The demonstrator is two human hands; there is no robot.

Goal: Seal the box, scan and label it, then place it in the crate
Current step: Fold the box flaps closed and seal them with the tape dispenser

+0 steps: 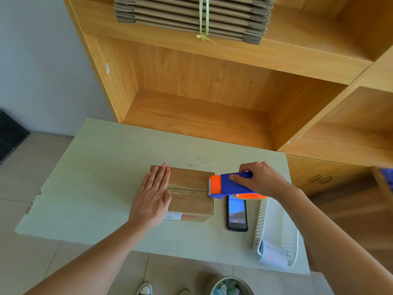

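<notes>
I see the box (pixel 191 194) sitting flaps-closed near the middle of the table (pixel 95 188), with a strip of clear tape along its top seam and a white and red label on the near side face. My left hand (pixel 154 196) lies flat on the left part of the lid, fingers straight and together, pressing down. My right hand (pixel 260 179) is curled round a blue and orange tape gun (pixel 230 185), thumb across its blue side; the gun's orange toothed end sits at the box's right top edge, right at the end of the seam.

Just right of the box a phone (pixel 237 213) lies face up, screen lit, its far end under the tape gun. Right of the phone is a white perforated basket (pixel 262 224) with something pale inside that I cannot make out.

Behind the table stands a wooden shelf (pixel 212 86), and on its upper level rests a bundle of flat cartons (pixel 170 15) tied with green string. On the floor by my shoes I see the rim of a bin (pixel 214 286) with crumpled scraps in it.
</notes>
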